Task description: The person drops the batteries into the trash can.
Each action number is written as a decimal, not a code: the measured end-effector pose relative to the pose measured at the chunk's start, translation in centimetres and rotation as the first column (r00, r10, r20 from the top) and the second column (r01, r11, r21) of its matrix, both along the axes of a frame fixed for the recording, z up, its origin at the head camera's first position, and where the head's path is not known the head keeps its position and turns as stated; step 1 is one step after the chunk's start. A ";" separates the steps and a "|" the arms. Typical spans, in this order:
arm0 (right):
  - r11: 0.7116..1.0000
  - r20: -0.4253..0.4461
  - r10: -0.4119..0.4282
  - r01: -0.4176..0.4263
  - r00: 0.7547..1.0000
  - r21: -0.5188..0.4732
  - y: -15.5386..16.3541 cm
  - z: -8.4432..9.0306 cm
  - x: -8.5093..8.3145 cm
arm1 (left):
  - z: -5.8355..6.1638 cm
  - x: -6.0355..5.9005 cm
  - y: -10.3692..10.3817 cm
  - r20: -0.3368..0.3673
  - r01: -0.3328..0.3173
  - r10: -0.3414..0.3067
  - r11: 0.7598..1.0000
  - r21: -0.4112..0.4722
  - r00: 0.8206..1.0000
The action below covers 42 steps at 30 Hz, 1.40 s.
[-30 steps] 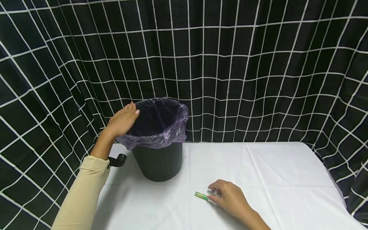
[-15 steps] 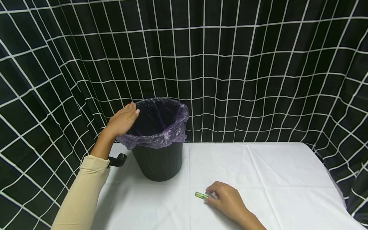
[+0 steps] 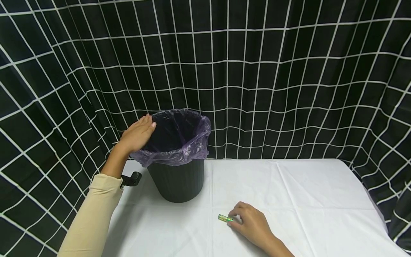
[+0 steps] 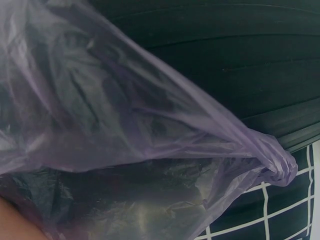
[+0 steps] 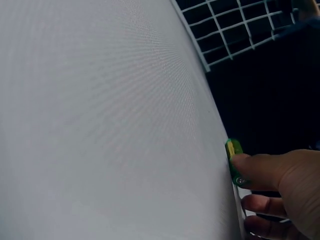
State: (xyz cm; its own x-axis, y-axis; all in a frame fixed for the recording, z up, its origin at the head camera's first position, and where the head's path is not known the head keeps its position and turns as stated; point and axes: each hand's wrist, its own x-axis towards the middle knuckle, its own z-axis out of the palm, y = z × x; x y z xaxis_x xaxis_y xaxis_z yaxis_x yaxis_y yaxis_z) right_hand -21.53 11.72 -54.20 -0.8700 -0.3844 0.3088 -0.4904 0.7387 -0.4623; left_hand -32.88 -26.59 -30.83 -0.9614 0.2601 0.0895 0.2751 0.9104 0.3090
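Head view: a table under a white cloth (image 3: 289,200) fills the lower half, backed by a black curtain with a white grid (image 3: 257,71); a black waste bin (image 3: 176,182) stands upright on the cloth toward the left rear, lined with a purple plastic bag (image 3: 189,148) folded over its rim; the left hand (image 3: 136,135) rests flat on the near-left part of that rim, fingers straight and together, holding nothing; a cream sleeve (image 3: 93,217) covers the forearm, and a small black clip-like part (image 3: 131,179) shows by the wrist; nothing lies between the bin and the front of the table except a small green and yellow battery (image 3: 225,218), lying flat on the cloth, in front of the bin and a little to its right, well apart from it; the right hand (image 3: 252,225) lies low on the cloth just right of the battery, its curled fingertips pinching the battery's right end.

Left wrist view: the purple bag (image 4: 125,135) fills nearly everything, crinkled and gathered into a knot at the right; the bin's dark ribbed wall (image 4: 240,60) sits behind it; the grid curtain (image 4: 270,215) shows at the lower right corner.

Right wrist view: the white cloth (image 5: 100,120) fills the left side; the battery (image 5: 233,161) lies at its edge in the picture, gripped at one end by a fingertip (image 5: 250,170) pressed against it; other curled fingers show below.
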 end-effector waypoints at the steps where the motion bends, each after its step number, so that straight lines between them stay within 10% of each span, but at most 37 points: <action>1: 1.000 -0.003 0.002 -0.002 1.000 0.000 0.0 0.0 0.0 | 0.0 0.0 0.0 0.000 -0.001 0.001 1.000 -0.001 1.000; 42: 0.982 0.007 0.023 -0.021 1.000 -0.186 0.7 0.6 -0.2 | 0.1 0.0 0.1 0.005 -0.001 0.001 1.000 -0.005 1.000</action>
State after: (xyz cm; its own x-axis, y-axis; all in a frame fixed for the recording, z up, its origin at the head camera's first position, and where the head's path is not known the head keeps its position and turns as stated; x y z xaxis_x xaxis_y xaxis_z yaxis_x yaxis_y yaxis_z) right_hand -21.74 12.40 -53.62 -0.8651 -0.3400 0.3687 -0.5007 0.6285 -0.5952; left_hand -32.84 -26.54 -30.77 -0.9621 0.2597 0.0832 0.2727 0.9123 0.3055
